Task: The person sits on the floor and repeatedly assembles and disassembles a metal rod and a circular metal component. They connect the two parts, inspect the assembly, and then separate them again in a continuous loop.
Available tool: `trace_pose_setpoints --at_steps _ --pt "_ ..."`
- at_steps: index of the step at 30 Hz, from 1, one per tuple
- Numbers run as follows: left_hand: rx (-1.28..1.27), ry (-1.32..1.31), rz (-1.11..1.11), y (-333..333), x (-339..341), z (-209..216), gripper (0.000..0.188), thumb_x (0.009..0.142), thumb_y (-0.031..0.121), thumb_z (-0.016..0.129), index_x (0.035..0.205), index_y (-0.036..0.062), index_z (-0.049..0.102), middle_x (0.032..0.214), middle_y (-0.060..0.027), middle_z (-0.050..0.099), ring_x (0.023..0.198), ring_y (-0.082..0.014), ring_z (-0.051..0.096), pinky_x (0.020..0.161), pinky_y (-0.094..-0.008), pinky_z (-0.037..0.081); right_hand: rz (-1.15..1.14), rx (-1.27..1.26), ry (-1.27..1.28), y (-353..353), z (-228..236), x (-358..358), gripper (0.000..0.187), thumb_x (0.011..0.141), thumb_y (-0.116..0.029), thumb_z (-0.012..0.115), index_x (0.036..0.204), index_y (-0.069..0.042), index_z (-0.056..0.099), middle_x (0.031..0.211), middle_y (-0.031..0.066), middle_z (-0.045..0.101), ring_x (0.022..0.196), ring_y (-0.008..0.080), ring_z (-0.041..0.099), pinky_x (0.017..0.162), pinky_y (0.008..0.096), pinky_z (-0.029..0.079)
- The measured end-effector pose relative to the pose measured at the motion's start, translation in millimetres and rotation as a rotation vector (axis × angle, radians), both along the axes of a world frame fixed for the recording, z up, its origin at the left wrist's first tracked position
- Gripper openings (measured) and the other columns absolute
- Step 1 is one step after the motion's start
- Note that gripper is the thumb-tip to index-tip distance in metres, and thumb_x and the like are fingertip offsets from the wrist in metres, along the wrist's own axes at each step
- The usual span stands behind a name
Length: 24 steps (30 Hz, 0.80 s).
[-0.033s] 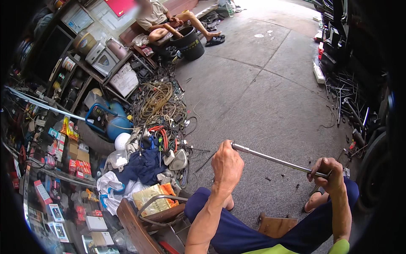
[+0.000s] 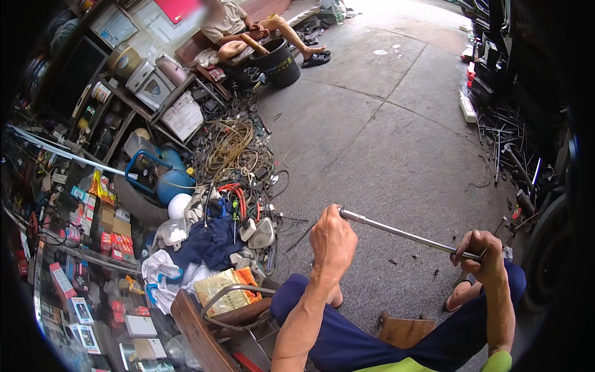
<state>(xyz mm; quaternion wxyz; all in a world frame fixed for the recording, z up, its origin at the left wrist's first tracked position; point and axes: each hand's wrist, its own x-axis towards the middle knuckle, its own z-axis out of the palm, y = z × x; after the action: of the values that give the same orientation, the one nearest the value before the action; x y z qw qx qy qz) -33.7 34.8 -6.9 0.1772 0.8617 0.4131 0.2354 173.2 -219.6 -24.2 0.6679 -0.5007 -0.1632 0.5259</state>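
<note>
A slim, shiny metal rod [image 2: 403, 234] slants between my two hands above the concrete floor. My left hand [image 2: 333, 242] is closed round its higher end, where the rod looks a little thicker, like a sleeve. At the lower, darker end, my right hand [image 2: 484, 255] grips it with bent fingers and thumb. Both ends are partly covered by my fingers, so I cannot tell what kind of rod it is. My knees in dark blue trousers [image 2: 353, 341] are spread below, with a small wooden board or stool [image 2: 406, 332] between them.
On the left are a glass display case [image 2: 56, 248] with small boxes, a blue tank [image 2: 173, 183], tangled cables [image 2: 226, 149] and a wooden chair [image 2: 195, 328]. Ahead, a seated person [image 2: 229, 28] is beside a black bucket [image 2: 277, 65]. Metal rods and a tyre [image 2: 548, 254] line the right.
</note>
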Motion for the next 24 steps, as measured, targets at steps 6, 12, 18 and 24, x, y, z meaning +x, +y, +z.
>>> trace_pose_setpoints --at_steps 6,12,18,24 --pt "-0.040 -0.092 0.011 6 -1 5 0.017 0.081 0.000 0.053 0.096 -0.0048 0.059 0.084 -0.0252 0.064 0.081 -0.0435 0.062 0.071 -0.0476 0.048 -0.056 0.000 0.094 5 7 5 0.088 0.092 -0.069 0.027 0.054 0.006 0.054 0.062 0.0293 0.058 0.030 0.0086 0.029 0.030 0.0219 0.019" --pt "-0.076 -0.057 0.174 17 -2 20 0.013 0.086 0.003 0.059 0.097 -0.0044 0.059 0.087 -0.0217 0.064 0.080 -0.0377 0.065 0.069 -0.0456 0.050 -0.241 0.135 0.042 -8 17 26 0.087 0.093 -0.071 0.023 0.039 -0.004 0.041 0.059 0.0294 0.058 0.026 0.0096 0.027 0.027 0.0202 0.018" --pt "-0.185 -0.240 0.124 19 -5 14 0.012 0.086 0.005 0.058 0.094 -0.0033 0.062 0.076 -0.0138 0.065 0.067 -0.0222 0.061 0.063 -0.0354 0.047 -0.731 0.177 0.223 -4 40 27 0.072 0.096 -0.061 0.036 0.043 -0.013 0.029 0.065 0.0232 0.057 0.029 0.0074 0.024 0.029 0.0196 0.018" --pt "-0.230 -0.273 -0.059 6 16 -1 0.012 0.089 0.006 0.058 0.095 -0.0036 0.062 0.076 -0.0090 0.067 0.068 -0.0132 0.060 0.064 -0.0286 0.048 -0.850 0.045 0.320 -8 24 38 0.069 0.096 -0.055 0.045 0.045 -0.009 0.033 0.067 0.0136 0.053 0.032 0.0070 0.026 0.033 0.0200 0.022"
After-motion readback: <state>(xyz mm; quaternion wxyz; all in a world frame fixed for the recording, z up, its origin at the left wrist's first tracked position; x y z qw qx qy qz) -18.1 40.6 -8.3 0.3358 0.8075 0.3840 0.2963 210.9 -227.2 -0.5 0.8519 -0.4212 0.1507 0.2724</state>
